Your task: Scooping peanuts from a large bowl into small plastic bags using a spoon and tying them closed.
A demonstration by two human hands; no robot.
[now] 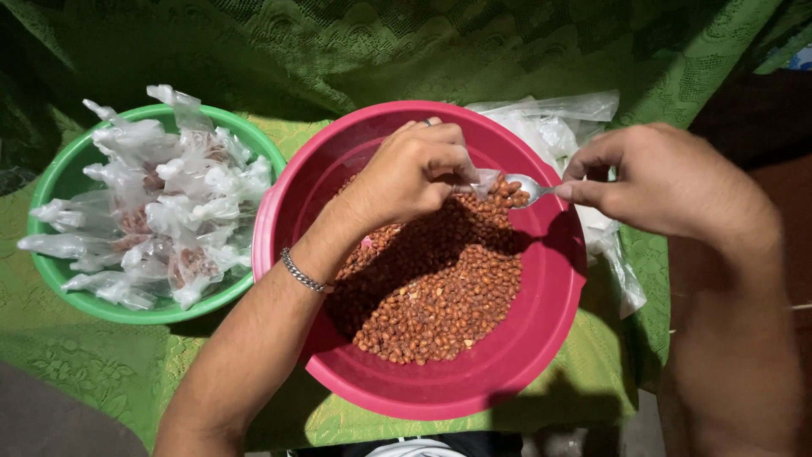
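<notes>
At the left of the frame sits a green bowl [59,173] heaped with tied clear packets [161,211]. Centre frame, a pink bowl [541,330] holds a mound of brown peanuts [440,288]. Over it the left hand [406,173], steel bracelet [302,272] on the wrist, pinches a small clear bag [485,178]. The right hand [668,178] pinches a spoon [529,190] loaded with peanuts at the bag. Loose plastic bags [558,127] lie behind, on green cloth [110,372].

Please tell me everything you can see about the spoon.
The spoon looks like shiny metal. It lies almost level above the pink basin, its bowl heaped with reddish-brown peanuts. The right hand pinches its handle end. The bowl points toward a small clear plastic bag in the left hand.
</notes>
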